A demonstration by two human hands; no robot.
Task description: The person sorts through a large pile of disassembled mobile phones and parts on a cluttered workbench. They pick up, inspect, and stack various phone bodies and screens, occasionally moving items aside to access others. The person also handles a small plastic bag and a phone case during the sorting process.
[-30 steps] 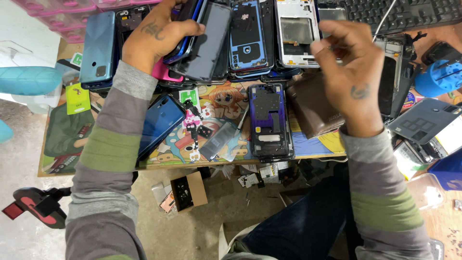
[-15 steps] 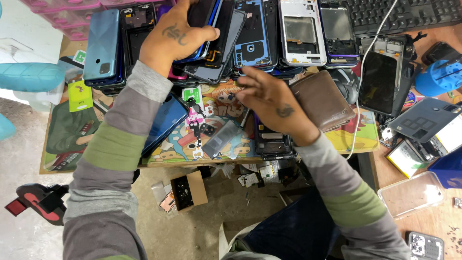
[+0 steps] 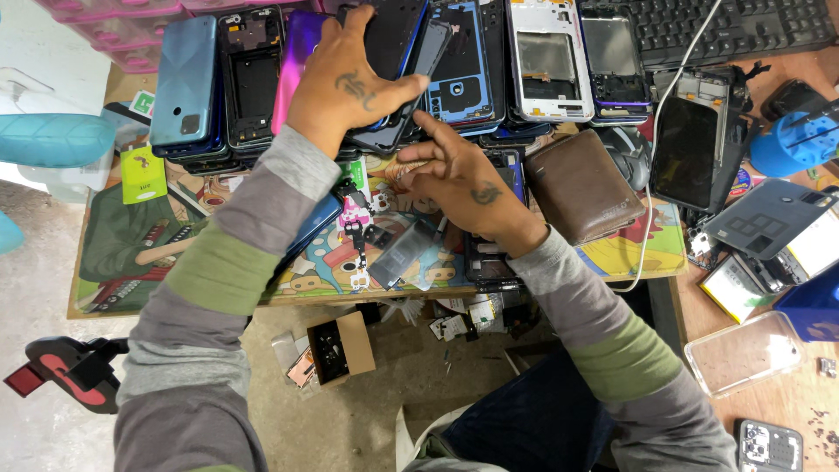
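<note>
My left hand lies on a row of stacked phone shells at the table's far edge. Its thumb and fingers are closed around a dark phone shell, which is lifted at a slant. My right hand hovers with fingers spread over the colourful cartoon mat and holds nothing. A bare phone frame lies partly under its wrist. Just left of it lie a grey translucent panel and small flex parts. A blue phone lies under my left forearm.
A brown wallet sits right of my right hand, beside a black phone and a white cable. A keyboard is at the back right. A blue back cover lies far left. A small cardboard box is on the floor.
My right hand has come down from above the wallet to the left, and now hovers open over the mat. My left hand has stayed on the dark shell.
</note>
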